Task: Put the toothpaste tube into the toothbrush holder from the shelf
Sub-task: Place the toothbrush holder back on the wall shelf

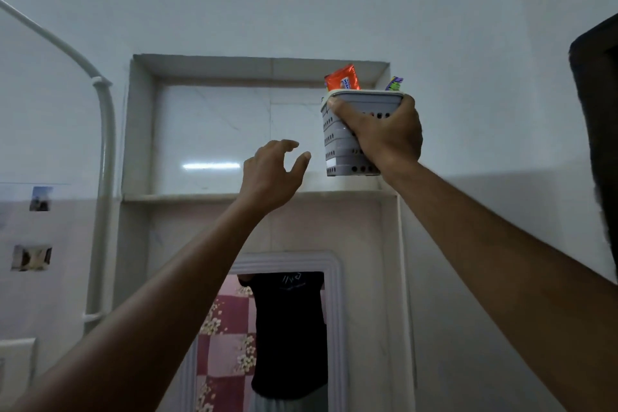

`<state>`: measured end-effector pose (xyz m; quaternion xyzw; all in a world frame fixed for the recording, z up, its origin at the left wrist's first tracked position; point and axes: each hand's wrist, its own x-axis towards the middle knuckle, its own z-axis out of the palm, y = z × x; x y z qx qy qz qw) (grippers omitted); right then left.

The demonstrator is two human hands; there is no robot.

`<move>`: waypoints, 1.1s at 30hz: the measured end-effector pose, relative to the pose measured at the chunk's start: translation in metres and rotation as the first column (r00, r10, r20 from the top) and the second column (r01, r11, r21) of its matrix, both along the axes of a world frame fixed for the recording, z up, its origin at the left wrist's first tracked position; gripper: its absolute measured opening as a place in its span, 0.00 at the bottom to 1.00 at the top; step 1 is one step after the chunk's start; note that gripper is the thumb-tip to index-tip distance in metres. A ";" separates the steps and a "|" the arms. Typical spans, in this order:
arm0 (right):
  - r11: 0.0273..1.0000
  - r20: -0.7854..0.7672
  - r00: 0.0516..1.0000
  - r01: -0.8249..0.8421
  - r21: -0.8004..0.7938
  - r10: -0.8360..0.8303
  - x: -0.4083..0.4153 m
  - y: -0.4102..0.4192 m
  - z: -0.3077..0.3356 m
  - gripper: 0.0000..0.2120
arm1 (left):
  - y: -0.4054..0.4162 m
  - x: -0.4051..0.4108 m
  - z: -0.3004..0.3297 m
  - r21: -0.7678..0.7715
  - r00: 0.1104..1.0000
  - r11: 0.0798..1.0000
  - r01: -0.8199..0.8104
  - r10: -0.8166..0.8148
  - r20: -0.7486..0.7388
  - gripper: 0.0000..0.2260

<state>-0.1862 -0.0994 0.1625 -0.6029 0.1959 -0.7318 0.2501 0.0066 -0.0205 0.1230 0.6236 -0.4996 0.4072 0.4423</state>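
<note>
Both forearms extend upward toward the shelf point(187, 197). Right hand point(384, 137) grips the perforated grey toothbrush holder point(337, 144) at the shelf's right end; an orange toothpaste tube point(342, 78) protrudes from its top. Left hand point(271, 174) is open, fingers curled, empty, just left of the holder.

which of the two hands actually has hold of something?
The right hand: it grips the grey perforated plastic holder by its rim at the recessed shelf. The left hand is open and empty, fingers curled in air.
</note>
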 end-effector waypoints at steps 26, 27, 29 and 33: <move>0.978 -0.473 0.857 0.161 -0.134 -0.206 0.095 -0.103 -0.060 0.52 | -0.069 0.063 -0.035 0.154 0.984 0.972 -0.178 0.179 0.011 0.24; 0.968 -0.499 0.830 0.192 -0.163 -0.249 0.099 -0.106 -0.066 0.50 | -0.070 0.063 -0.035 0.155 0.983 0.971 -0.181 0.181 0.012 0.24; 0.954 -0.546 0.783 0.230 -0.193 -0.299 0.103 -0.112 -0.072 0.48 | -0.071 0.063 -0.034 0.159 0.983 0.970 -0.185 0.185 0.015 0.25; 0.969 -0.664 0.706 0.182 -0.164 -0.245 0.101 -0.117 -0.071 0.46 | -0.068 0.063 -0.034 0.196 0.983 0.964 -0.181 0.184 0.002 0.27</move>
